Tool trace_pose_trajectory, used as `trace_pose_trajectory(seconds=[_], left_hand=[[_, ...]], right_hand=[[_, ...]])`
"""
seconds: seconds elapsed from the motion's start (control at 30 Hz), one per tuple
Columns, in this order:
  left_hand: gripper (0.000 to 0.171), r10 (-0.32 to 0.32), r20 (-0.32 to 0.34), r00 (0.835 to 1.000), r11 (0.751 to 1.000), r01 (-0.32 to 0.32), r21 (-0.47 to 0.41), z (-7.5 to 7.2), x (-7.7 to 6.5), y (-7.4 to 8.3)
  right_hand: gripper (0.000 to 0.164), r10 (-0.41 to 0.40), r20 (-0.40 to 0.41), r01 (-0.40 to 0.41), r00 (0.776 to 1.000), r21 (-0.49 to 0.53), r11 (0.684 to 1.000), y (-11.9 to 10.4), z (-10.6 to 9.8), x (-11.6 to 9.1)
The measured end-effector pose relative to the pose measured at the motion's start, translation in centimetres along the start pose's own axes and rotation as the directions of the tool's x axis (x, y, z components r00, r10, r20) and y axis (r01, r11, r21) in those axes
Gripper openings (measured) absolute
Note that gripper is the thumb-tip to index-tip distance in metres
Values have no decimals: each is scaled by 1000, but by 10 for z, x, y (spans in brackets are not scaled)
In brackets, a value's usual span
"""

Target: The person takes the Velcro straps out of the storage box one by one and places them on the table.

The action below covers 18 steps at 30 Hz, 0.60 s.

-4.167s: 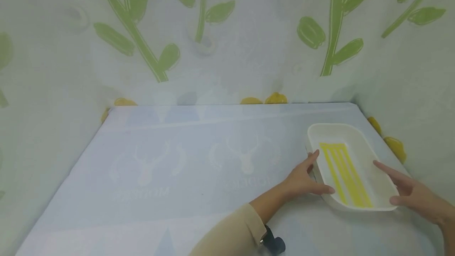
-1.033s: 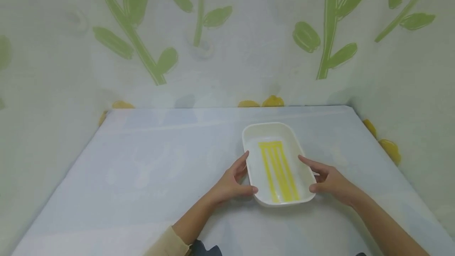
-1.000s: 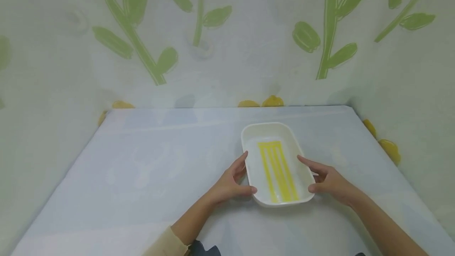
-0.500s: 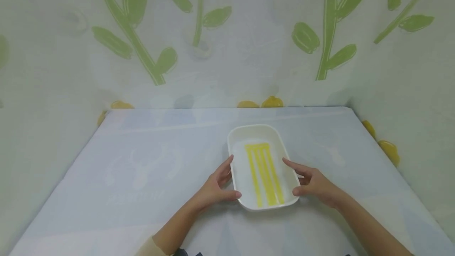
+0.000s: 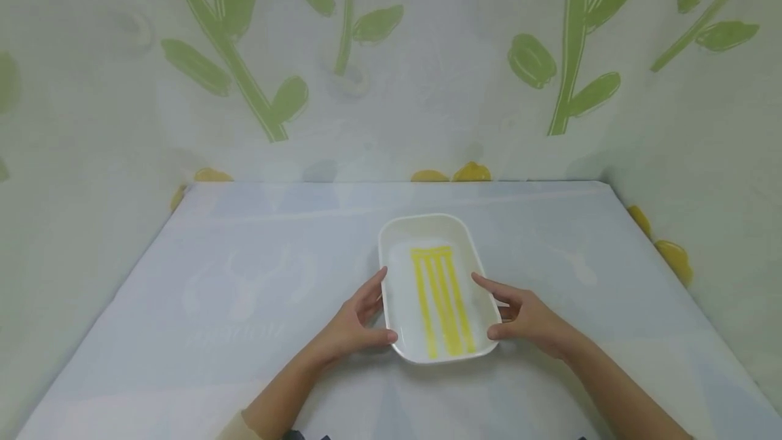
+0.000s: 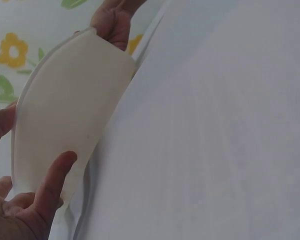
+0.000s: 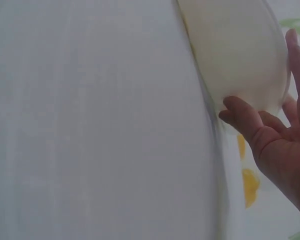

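Note:
A white rectangular dish with rounded corners (image 5: 400, 263) is near the middle of the table in the head view, with yellow stripes (image 5: 449, 304) on its inner bottom. My left hand (image 5: 356, 328) holds its near left side, thumb at the rim and fingers along the outer wall. On the near right side, my right hand (image 5: 527, 321) grips it in the same manner. The left wrist view shows the dish's smooth outer wall (image 6: 70, 105) with fingers against it. In the right wrist view, fingers of the right hand (image 7: 282, 145) also touch the wall (image 7: 240, 55).
A pale cloth-covered table (image 5: 244, 277) with faint deer-head prints spreads beneath. Behind it and at both sides rise white walls (image 5: 440, 87) printed with green stems and yellow flowers.
The dish has moved left, from the table's right side to near its middle, with both hands holding it throughout. Over the last second it slid a little further left.

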State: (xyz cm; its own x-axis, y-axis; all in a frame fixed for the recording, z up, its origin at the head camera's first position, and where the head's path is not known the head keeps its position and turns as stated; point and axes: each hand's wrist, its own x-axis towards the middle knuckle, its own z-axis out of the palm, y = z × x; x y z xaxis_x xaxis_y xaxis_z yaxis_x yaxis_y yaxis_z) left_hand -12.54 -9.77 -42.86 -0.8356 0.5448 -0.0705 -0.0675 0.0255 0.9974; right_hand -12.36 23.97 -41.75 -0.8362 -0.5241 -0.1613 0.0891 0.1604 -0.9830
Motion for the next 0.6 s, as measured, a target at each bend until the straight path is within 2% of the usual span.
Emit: trace_pose_trajectory(seconds=[0.33, 0.6], left_hand=[[104, -29, -27, 999, 999, 29, 14, -9, -13, 0], [104, -59, -48, 997, 997, 62, 45, -16, -18, 2]], right_hand=[[88, -22, 15, 22, 1000, 27, 999, -3, 14, 6], [88, 19, 7, -19, 1000, 45, 999, -6, 23, 9]])
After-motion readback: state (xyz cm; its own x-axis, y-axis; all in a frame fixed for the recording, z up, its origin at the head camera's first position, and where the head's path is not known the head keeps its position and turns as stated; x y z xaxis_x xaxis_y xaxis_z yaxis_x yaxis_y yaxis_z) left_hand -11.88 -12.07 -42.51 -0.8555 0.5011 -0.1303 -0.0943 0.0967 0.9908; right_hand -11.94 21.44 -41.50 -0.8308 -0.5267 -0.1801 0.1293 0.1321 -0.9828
